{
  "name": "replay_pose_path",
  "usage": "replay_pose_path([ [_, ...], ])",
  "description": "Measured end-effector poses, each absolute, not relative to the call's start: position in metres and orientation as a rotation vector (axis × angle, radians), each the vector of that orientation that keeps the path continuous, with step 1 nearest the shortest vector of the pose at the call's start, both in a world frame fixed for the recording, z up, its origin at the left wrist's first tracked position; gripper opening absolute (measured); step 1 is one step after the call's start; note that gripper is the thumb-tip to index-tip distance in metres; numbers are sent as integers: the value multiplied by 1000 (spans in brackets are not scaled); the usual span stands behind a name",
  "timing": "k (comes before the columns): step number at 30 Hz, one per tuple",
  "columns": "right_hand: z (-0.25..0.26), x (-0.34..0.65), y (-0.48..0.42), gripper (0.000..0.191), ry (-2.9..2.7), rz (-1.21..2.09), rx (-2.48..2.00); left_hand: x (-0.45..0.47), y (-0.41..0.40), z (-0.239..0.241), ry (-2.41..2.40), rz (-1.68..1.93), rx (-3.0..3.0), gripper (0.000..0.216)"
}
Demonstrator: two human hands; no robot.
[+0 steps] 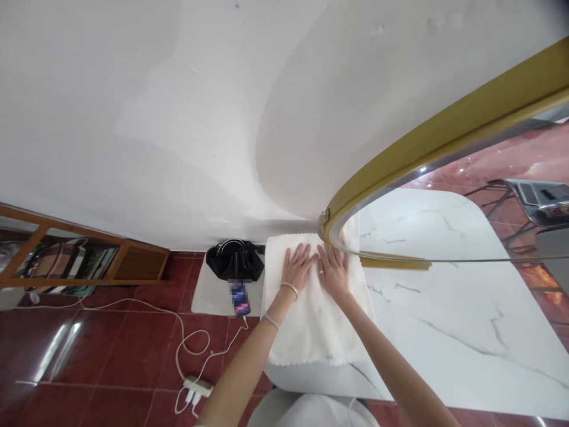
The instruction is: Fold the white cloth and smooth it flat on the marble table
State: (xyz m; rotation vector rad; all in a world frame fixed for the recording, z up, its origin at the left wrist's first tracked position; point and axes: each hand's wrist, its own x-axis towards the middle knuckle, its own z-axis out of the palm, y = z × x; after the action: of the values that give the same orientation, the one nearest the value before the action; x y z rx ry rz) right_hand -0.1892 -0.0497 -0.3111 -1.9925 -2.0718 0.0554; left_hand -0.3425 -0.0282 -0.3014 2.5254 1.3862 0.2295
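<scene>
A white towel [311, 320] lies spread on the near left end of a white marble table [444, 308]. My left hand [297, 268] rests flat on the towel with its fingers stretched out; a bracelet circles the wrist. Right beside it, my right hand [333, 271] also presses flat on the towel, fingers spread, a ring on one finger. Both hands hold nothing. The towel's far edge meets the wall.
A gold-framed oval mirror [444, 142] leans on the table against the white wall. Left of the table, a black bag [235, 260] and a phone [240, 299] with a cable sit on a low white stool. A power strip [198, 386] lies on the red tiled floor. A wooden shelf [89, 261] stands far left.
</scene>
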Motion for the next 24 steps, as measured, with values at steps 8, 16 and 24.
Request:
replay_pose_path([
  [8, -314, -181, -86, 53, -2150, -60, -1874, -348, -54, -300, 1450, 261, 2512, 58],
  [16, -318, -199, -10, 46, -1982, 42, -2033, -344, 22, -298, 1603, 285, 2432, 49],
  [24, -317, -211, -48, 39, -2069, 26, -1860, -369, -63, -299, 1729, 283, 2405, 46],
])
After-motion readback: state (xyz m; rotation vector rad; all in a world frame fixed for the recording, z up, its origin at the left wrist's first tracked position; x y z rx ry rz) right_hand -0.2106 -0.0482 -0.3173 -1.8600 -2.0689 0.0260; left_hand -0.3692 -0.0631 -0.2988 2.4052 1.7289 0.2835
